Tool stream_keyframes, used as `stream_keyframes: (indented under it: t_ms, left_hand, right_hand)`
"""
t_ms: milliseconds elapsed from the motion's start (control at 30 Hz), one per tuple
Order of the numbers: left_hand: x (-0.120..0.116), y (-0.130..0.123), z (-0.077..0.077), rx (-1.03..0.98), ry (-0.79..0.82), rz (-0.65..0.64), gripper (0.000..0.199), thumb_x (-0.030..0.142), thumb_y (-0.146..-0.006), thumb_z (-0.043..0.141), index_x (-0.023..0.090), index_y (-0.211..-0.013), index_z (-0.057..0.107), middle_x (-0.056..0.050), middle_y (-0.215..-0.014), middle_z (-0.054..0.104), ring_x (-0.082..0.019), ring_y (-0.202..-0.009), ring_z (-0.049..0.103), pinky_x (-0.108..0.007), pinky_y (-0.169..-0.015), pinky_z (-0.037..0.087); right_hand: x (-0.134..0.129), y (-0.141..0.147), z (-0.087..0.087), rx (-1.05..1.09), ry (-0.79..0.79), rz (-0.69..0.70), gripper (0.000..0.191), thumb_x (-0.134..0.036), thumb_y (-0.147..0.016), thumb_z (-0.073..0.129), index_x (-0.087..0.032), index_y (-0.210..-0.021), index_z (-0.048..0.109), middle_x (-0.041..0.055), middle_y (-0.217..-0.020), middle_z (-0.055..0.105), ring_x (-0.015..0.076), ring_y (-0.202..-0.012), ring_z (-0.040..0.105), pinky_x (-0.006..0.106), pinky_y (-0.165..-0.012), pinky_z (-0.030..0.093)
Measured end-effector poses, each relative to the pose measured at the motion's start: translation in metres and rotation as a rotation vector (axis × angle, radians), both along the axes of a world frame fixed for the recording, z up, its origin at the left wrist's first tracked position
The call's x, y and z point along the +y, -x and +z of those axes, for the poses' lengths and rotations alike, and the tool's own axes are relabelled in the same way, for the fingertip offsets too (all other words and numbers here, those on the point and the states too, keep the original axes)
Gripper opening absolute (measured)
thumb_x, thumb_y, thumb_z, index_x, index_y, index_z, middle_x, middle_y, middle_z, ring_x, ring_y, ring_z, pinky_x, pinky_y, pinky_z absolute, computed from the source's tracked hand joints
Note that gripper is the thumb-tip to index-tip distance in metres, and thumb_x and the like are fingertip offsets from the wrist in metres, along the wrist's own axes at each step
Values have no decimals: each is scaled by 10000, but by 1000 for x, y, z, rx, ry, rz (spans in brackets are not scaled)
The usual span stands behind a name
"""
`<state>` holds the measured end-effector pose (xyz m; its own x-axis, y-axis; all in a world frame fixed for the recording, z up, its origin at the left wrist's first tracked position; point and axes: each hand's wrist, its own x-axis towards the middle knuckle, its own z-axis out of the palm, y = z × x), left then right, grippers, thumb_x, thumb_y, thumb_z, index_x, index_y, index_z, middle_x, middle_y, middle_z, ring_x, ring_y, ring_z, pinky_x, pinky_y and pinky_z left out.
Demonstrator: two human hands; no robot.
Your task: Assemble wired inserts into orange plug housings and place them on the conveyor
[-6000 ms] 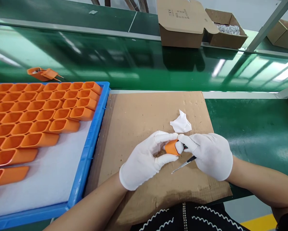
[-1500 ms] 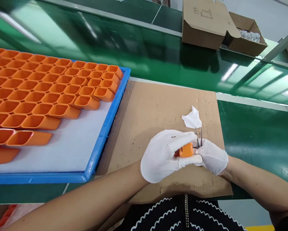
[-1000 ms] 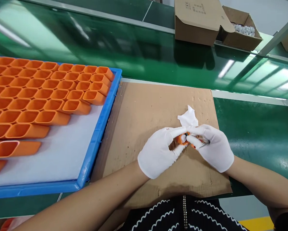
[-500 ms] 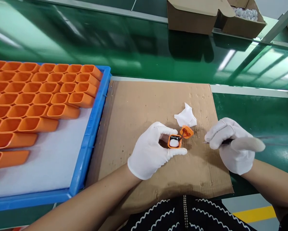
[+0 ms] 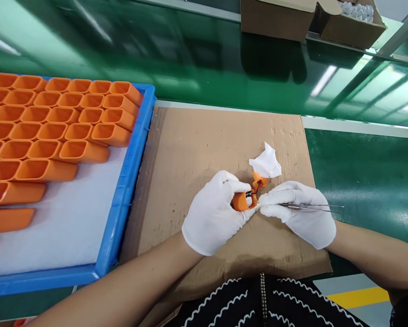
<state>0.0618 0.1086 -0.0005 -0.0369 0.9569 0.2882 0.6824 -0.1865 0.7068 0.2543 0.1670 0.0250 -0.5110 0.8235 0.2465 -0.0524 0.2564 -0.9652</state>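
My left hand (image 5: pixel 212 215), in a white glove, grips an orange plastic housing (image 5: pixel 240 201) between thumb and fingers, its opening tilted toward the right. White padding and dark wiring show inside that opening. A small orange end cap (image 5: pixel 259 181) hangs off it by dark wires. Gloved as well, my right hand (image 5: pixel 296 211) pinches metal tweezers (image 5: pixel 306 207), whose tips are at the housing's mouth and partly hidden by the fingers. Just beyond the cap lies a crumpled white piece of cloth or paper (image 5: pixel 266 161).
Under my hands is a flat cardboard sheet (image 5: pixel 190 145) on a green table (image 5: pixel 360 168). To the left, a blue tray (image 5: pixel 120 190) holds rows of orange housings (image 5: pixel 83 150). Cardboard boxes (image 5: pixel 277 20) stand at the back, one with white items inside.
My right hand has moved left with the tweezers, up to the housing. My left hand has tilted the housing so its opening turns from upward toward the right. The view has shifted slightly.
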Motion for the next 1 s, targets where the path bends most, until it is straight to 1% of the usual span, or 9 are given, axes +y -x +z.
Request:
stream_keyframes:
  t_ms: [167,300,400,500,600,700,767,900,1000]
  left_hand:
    - [0,-1,-2,23,-50,30,235,319,-784,788,215,-944,651,-16,-881,632,-163,-701,630,-307,-606,523]
    - [0,-2,-5,25,-84,31,268,330,-786,799,214,-961,632,-18,-894,638,-159,-703,631,-308,-599,529]
    - [0,-1,-5,9,-82,32,285,345,-777,819,218,-952,634,-13,-876,630,-159,-693,626,-311,-583,526]
    - [2,-1,-5,-78,-53,60,330,307,-730,866,221,-953,638,-13,-905,637,-171,-734,646,-327,-624,559]
    - [4,-2,-4,-286,7,89,357,271,-700,892,215,-933,628,-7,-911,655,-167,-745,669,-329,-647,594]
    - [5,-5,-3,-528,89,83,357,228,-708,880,204,-956,623,-15,-961,706,-171,-790,712,-331,-707,634]
    - [6,-7,-2,-624,116,83,368,202,-707,873,198,-986,633,-30,-1006,736,-189,-857,738,-347,-768,651]
    - [6,-10,1,-710,162,109,402,263,-694,899,181,-995,645,-53,-999,768,-213,-871,762,-355,-773,664]
    - [6,-10,5,-701,154,117,435,342,-663,922,177,-955,645,-61,-968,771,-217,-828,764,-338,-726,662]
  right_hand:
    - [1,3,0,-35,-15,-127,48,-277,-827,855,-277,-860,820,13,-850,781,180,-768,733,336,-720,640]
    - [2,2,3,-35,23,-87,56,-285,-812,867,-286,-830,814,-1,-809,771,177,-724,720,341,-677,620]
    - [2,2,1,-55,21,-84,63,-239,-827,849,-291,-840,817,0,-831,771,178,-754,722,346,-718,622]
    - [5,1,0,4,-41,-191,167,-160,-810,851,-304,-887,818,-3,-862,769,180,-791,728,352,-766,626]
    - [7,-2,1,62,-72,-238,203,-152,-840,823,-327,-942,813,-8,-883,763,176,-789,732,368,-793,636]
    - [7,-5,6,35,-163,-163,273,-144,-889,772,-337,-1079,796,15,-1001,772,203,-926,745,401,-880,636]
    - [6,-8,10,-16,-238,-103,367,-102,-897,747,-327,-1186,764,37,-1089,772,219,-1038,737,401,-938,628]
    - [2,-13,16,-52,-358,32,510,-33,-927,670,-301,-1360,657,70,-1200,753,209,-1096,739,378,-994,623]
    - [1,-15,17,-131,-442,174,455,-79,-967,644,-242,-1390,613,97,-1172,765,189,-1081,748,302,-922,645]
